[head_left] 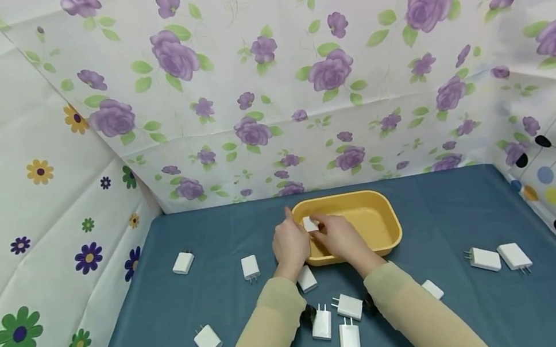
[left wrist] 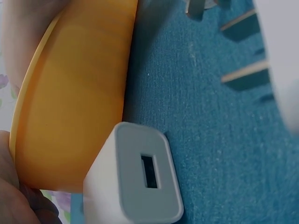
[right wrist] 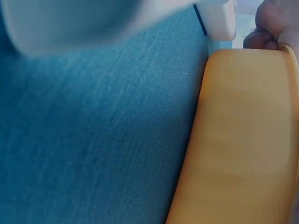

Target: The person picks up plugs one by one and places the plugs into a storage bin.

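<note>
In the head view a yellow plastic tray (head_left: 370,202) stands near the back of the table. My left hand (head_left: 291,245) grips the tray's left end, its fingers around the rim. Over the tray's left part, my right hand (head_left: 340,238) pinches a white plug charger (head_left: 309,224) between thumb and fingers. Another white charger (head_left: 306,279) lies just in front of the tray, below my left hand; the left wrist view shows the USB port on this charger (left wrist: 149,172). The right wrist view shows the tray's outer wall (right wrist: 238,140) close up.
On the blue cloth, chargers lie between my forearms, including one charger (head_left: 349,339) at the front. To the left lie a charger (head_left: 183,262), another charger (head_left: 250,267) and a third charger (head_left: 208,341). Two chargers (head_left: 485,259) sit at the right. Flowered sheets (head_left: 268,93) rise behind.
</note>
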The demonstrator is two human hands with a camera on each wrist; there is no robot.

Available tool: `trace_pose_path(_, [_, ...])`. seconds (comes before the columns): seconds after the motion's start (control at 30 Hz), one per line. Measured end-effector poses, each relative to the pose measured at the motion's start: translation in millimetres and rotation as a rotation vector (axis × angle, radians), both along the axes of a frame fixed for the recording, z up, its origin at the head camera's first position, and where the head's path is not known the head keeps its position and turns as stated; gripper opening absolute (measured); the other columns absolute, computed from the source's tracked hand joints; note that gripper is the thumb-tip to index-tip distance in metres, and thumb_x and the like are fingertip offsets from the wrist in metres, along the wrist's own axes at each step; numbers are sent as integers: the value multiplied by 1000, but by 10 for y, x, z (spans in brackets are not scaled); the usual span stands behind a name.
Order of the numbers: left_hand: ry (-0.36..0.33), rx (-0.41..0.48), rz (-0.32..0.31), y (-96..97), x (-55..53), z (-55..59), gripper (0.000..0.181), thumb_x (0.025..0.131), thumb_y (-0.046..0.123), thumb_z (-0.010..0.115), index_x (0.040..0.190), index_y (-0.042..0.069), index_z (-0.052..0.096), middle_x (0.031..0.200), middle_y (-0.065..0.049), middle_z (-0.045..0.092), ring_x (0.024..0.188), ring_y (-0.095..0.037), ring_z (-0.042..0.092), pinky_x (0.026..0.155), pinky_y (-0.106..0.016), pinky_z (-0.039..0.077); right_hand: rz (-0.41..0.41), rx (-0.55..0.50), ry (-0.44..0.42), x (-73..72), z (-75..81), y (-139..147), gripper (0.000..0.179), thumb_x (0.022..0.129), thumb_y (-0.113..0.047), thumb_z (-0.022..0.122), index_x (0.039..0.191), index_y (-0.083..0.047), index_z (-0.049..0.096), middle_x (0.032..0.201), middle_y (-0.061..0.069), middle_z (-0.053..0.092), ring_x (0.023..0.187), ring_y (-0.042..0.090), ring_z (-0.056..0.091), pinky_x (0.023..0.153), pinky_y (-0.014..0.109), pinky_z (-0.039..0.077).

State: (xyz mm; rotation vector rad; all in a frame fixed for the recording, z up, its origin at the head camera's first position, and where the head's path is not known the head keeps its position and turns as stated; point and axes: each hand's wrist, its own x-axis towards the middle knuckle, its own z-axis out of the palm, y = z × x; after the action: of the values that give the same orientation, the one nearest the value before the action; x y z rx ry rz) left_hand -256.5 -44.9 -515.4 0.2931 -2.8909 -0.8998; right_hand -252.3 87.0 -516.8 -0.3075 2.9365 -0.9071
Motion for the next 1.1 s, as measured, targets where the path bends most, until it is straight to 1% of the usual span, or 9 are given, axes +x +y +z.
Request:
trace_pose_path(0.17, [-8, 4, 0, -13, 9, 9, 60, 109, 18, 60, 165, 6, 42, 67, -8, 60, 49, -18, 56, 56, -37, 55, 7, 19, -1, 0, 0, -9, 51, 105, -33, 72, 152, -13, 63, 125, 12, 75, 109, 28, 72, 99, 49, 56])
trace_pose_path(0.33, [-3, 22, 9, -31, 26, 25, 59, 110, 18, 60, 165, 7, 42, 67, -8, 60, 50, -19, 56, 55, -37, 53, -6, 4, -14, -7, 1, -23, 53, 107, -33, 69, 154, -11, 60, 128, 14, 73, 114, 31, 71, 101, 51, 55])
trace_pose_path(0.43, [-4, 31, 11, -21, 32, 27, 60, 110, 18, 60, 166, 9, 41, 71, -9, 65, 51, -19, 57, 57, -38, 55, -28, -15, -12, -11, -6, -4, 53, 109, -35, 65, 155, -10, 58, 132, 17, 72, 118, 34, 70, 102, 53, 54])
trace_pose_path(0.53, [-8, 17, 8, -6, 33, 25, 60, 110, 19, 60, 166, 11, 41, 76, -11, 69, 53, -19, 58, 60, -39, 57, -44, -53, -4, -14, -11, 26, 53, 110, -38, 61, 155, -10, 57, 136, 17, 70, 119, 35, 70, 101, 54, 55])
trace_pose_path(0.7, [0, -28, 12, 28, 24, 27, 59, 108, 18, 63, 164, 8, 45, 86, -14, 74, 53, -20, 61, 59, -40, 58, -52, -104, 17, -15, -8, 75, 50, 110, -38, 60, 153, -12, 60, 133, 14, 72, 114, 33, 72, 97, 54, 57])
trace_pose_path(0.8, [-2, -36, 28, 44, 8, 49, 61, 106, 16, 66, 162, 7, 47, 89, -16, 75, 55, -20, 61, 57, -40, 56, -53, -105, 34, -20, 6, 86, 48, 110, -39, 60, 151, -13, 63, 128, 13, 74, 109, 32, 73, 94, 54, 58])
trace_pose_path(0.9, [-25, -28, 50, 58, -9, 71, 62, 104, 16, 67, 163, 10, 47, 92, -16, 75, 57, -23, 62, 58, -41, 55, -52, -100, 40, -23, 25, 77, 47, 110, -40, 60, 149, -14, 64, 126, 12, 75, 107, 32, 73, 93, 53, 58])
trace_pose_path(1.03, [-37, 0, 95, 95, -7, 57, 60, 105, 17, 65, 163, 17, 49, 102, -16, 76, 69, -26, 68, 66, -44, 58, -52, -87, 30, -1, 27, 59, 47, 110, -41, 60, 149, -15, 65, 126, 11, 75, 108, 31, 73, 94, 53, 58])
trace_pose_path(1.1, [-33, 8, 111, 108, 6, 41, 60, 106, 18, 65, 163, 19, 49, 99, -15, 75, 70, -26, 68, 68, -44, 59, -50, -85, 30, 11, 17, 51, 47, 110, -42, 60, 148, -15, 66, 125, 11, 75, 107, 31, 72, 94, 53, 58])
